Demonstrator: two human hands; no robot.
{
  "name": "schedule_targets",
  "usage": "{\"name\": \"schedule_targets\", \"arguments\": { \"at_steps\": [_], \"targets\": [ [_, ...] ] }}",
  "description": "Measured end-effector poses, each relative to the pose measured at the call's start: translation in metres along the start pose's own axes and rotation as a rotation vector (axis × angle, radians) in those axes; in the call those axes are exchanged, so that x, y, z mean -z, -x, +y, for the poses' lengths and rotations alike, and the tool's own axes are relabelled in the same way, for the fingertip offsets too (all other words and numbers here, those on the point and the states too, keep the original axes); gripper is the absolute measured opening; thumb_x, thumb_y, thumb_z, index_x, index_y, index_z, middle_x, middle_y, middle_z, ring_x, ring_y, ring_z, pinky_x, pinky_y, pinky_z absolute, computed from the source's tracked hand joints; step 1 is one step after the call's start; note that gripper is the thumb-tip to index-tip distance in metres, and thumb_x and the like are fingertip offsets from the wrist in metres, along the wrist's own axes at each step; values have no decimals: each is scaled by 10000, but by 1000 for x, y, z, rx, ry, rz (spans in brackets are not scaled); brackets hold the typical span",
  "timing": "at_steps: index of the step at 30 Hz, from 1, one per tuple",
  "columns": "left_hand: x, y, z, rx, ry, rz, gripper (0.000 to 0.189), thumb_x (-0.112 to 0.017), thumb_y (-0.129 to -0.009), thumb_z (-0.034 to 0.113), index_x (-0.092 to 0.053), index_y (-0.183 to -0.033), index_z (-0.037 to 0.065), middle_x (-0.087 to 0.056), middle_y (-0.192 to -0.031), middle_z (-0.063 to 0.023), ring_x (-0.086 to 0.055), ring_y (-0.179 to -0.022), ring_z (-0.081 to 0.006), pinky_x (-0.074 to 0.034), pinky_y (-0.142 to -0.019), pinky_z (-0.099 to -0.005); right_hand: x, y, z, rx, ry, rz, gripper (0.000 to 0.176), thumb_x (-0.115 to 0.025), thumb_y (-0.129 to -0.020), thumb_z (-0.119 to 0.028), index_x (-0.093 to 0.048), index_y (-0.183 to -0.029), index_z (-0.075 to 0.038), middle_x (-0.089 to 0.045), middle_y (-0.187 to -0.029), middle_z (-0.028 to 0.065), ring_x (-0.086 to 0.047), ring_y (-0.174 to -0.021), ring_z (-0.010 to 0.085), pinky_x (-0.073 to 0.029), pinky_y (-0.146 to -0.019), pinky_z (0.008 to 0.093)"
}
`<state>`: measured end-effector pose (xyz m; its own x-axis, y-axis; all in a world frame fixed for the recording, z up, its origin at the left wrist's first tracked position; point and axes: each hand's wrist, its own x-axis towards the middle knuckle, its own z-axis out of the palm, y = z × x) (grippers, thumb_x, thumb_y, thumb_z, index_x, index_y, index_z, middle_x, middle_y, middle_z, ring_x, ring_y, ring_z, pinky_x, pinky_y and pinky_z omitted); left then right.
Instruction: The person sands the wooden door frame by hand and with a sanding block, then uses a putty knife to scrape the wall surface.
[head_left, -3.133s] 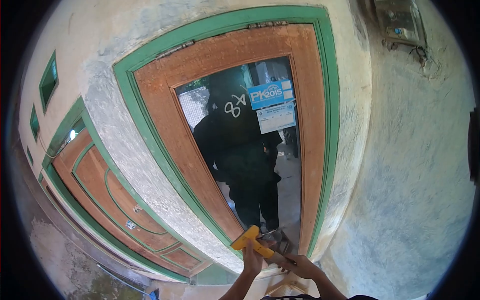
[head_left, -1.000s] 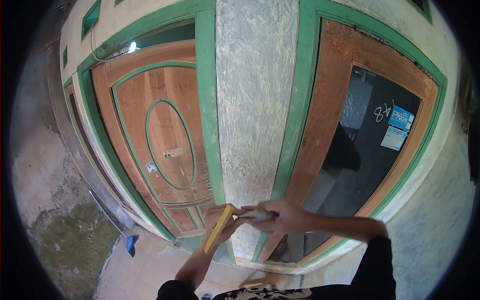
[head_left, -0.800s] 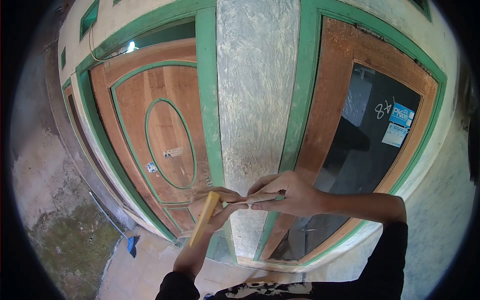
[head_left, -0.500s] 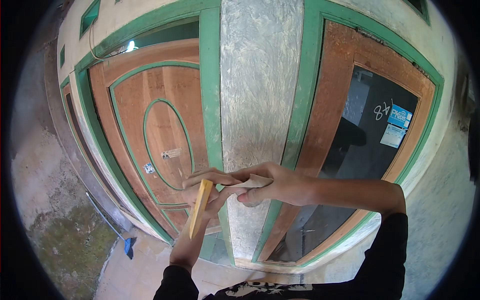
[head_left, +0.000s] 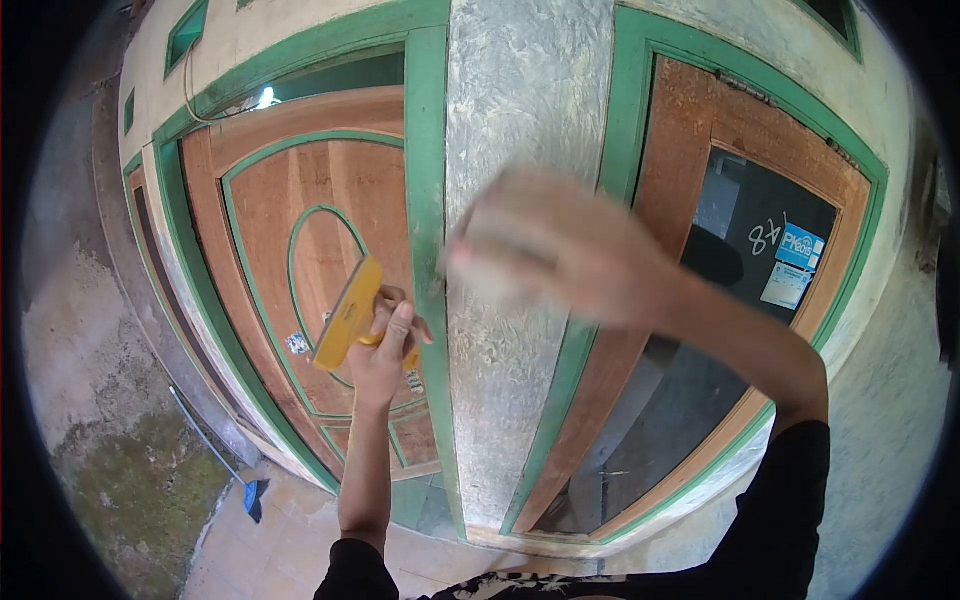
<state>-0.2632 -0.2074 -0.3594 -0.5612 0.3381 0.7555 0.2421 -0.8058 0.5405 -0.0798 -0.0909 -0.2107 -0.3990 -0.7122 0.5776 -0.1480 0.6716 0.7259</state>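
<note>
In my left hand [head_left: 385, 345] is a yellow scraper [head_left: 350, 315], its wide flat blade tilted, in front of the wooden door with the oval trim. My fingers wrap its handle. My right hand [head_left: 570, 245] is raised before the grey-white wall strip [head_left: 528, 90], smeared by motion. Something pale, seemingly the brownish sheet seen earlier, shows at its fingers, too blurred to make out.
A wooden door [head_left: 270, 200] with green trim stands left, a wood-framed glass window [head_left: 720, 300] with stickers right. Green frames [head_left: 427, 180] flank the wall strip. A blue broom [head_left: 254, 495] lies at lower left.
My hands have moved apart. The right went up and is now blurred; the left turned the yellow scraper so its broad face shows.
</note>
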Motion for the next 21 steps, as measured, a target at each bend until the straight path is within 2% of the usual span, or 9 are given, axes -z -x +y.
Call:
{"name": "schedule_targets", "arguments": {
  "at_steps": [4,6,8,9,11,14,17,20,21],
  "targets": [
    [-7,-4,-14,124,29,-117,374,-639,-944,66,-336,-734,127,-518,-901,-66,-553,-553,-100,-456,-473,-240,3,0,65,-26,396,-147,498,-763,-721,-105,-654,-1202,-178,-634,-1129,54,-604,-1089,244,-533,-962,377],
    [-10,-3,-21,150,55,-132,366,-627,-951,67,-338,-735,127,-516,-889,-67,-548,-546,-96,-473,-483,-245,-24,6,61,-42,288,-205,437,-759,-721,-98,-672,-1140,-186,-635,-1141,40,-591,-1120,223,-495,-1015,365],
    [-17,-1,-26,147,66,-124,363,-626,-954,70,-342,-737,129,-525,-868,-71,-564,-545,-98,-448,-466,-234,-44,6,59,260,195,-380,316,-707,-788,-132,-679,-1095,-201,-633,-1113,31,-591,-1116,201,-477,-1034,352],
    [-22,0,-28,173,82,-123,362,-629,-954,73,-344,-737,129,-526,-831,-62,-573,-540,-102,-434,-456,-234,-61,-8,76,340,251,-307,197,-624,-882,-206,-685,-1068,-184,-644,-1110,24,-599,-1096,200,-489,-1003,360],
    [-30,4,-39,182,91,-164,369,-621,-954,60,-349,-711,119,-532,-726,-45,-602,-530,-113,-400,-432,-238,-44,-47,116,68,125,-220,219,-529,-956,-234,-669,-1107,-160,-662,-1124,26,-609,-1072,229,-496,-972,392],
    [-39,7,-51,249,-1,-250,387,-618,-945,39,-350,-672,100,-553,-701,-54,-604,-526,-115,-412,-437,-249,-1,-66,161,-94,527,-88,229,-583,-879,-46,-688,-1062,-134,-644,-1148,21,-589,-1118,197,-505,-953,332],
    [-39,10,-61,226,-34,-280,423,-624,-932,19,-339,-625,76,-573,-686,-79,-603,-518,-117,-426,-443,-249,14,-56,142,-26,870,16,320,-612,-849,-14,-670,-1117,-177,-650,-1087,4,-587,-1111,187,-466,-998,355],
    [-46,7,-63,226,-20,-298,434,-631,-927,15,-333,-615,66,-576,-687,-81,-597,-515,-115,-441,-445,-248,-32,-46,113,276,244,-164,294,-607,-861,-52,-680,-1123,-163,-657,-1053,36,-589,-1108,196,-470,-976,355],
    [-47,9,-64,258,-26,-296,439,-633,-926,12,-330,-612,63,-579,-693,-82,-595,-517,-113,-448,-444,-247,-27,-49,121,269,258,-168,294,-607,-861,-52,-680,-1123,-163,-657,-1053,36,-589,-1108,196,-470,-976,355]
  ]
}}
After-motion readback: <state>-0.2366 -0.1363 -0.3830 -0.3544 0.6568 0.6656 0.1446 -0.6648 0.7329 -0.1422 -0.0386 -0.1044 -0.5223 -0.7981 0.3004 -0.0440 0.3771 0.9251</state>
